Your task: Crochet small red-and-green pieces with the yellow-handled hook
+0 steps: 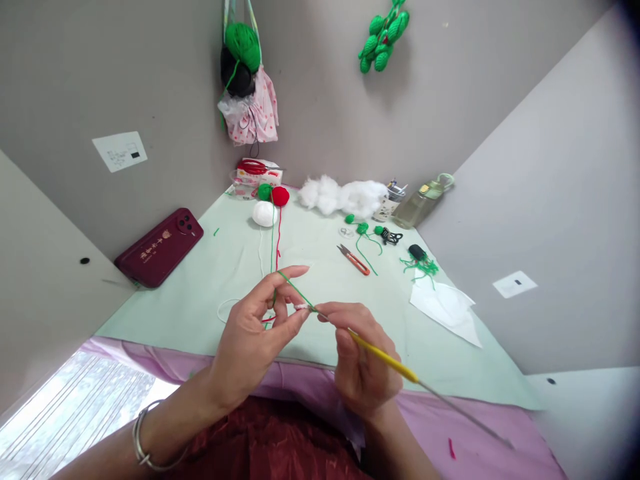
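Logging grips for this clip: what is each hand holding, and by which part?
Right hand: the hook, near the front of its yellow handle. Left hand: a small pale piece, pinched; exact part unclear.

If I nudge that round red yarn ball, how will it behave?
The round red yarn ball would likely roll, being nearly spherical. Its trailing red strand, running toward the left hand, might tug or unwind it. Wound yarn suggests it's light.

Hook (385, 357) sleeved in smooth plastic over bare metal, lower right, bracelet (144, 459) of polished metal, lower left, glossy, creased cloth seen in the garment (280, 440), bottom centre, stuffing (363, 198) (matt, fluffy fibre), upper centre
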{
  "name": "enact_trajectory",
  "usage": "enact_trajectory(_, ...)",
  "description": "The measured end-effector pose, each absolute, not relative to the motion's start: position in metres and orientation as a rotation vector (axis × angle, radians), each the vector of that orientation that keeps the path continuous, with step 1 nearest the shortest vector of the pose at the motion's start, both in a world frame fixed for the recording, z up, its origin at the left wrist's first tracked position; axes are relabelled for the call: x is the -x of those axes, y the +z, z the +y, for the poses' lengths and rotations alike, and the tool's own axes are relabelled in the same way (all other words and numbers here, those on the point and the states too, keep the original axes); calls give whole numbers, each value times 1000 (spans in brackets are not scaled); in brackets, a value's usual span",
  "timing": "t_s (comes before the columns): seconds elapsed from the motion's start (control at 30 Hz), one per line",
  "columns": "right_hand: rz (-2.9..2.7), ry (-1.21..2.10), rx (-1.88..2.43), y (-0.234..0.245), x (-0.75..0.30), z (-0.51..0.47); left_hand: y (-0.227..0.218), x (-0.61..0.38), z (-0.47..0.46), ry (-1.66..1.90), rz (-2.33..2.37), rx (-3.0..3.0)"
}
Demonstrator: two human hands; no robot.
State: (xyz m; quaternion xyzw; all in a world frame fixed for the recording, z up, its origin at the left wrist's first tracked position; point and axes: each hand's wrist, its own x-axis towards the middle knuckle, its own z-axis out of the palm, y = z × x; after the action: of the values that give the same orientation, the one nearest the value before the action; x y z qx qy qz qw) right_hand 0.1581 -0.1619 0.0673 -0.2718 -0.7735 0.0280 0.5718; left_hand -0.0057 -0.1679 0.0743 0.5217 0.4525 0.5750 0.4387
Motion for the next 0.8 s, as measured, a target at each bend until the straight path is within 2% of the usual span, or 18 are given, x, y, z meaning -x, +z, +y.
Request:
enact_trajectory(0.1,-1851,-41,592,68,-155,-161,73,5,-168,1474,1132,-1300)
enact_trajectory(0.33,-1794,159,692,68,-158,-165,71,7,-169,1503,1131,-1339)
enact_trajectory(0.57,-1788,-116,598,61,-151,-161,73,4,-170,1538,1150,-1300)
enact_trajectory(0.73,-1735,241,657,66,-156,-164,74,6,-171,1490,1128,-1247)
enact_trajectory(0.8,-1747,236,681,68,-158,-164,73,7,-171,1490,1139,-1241)
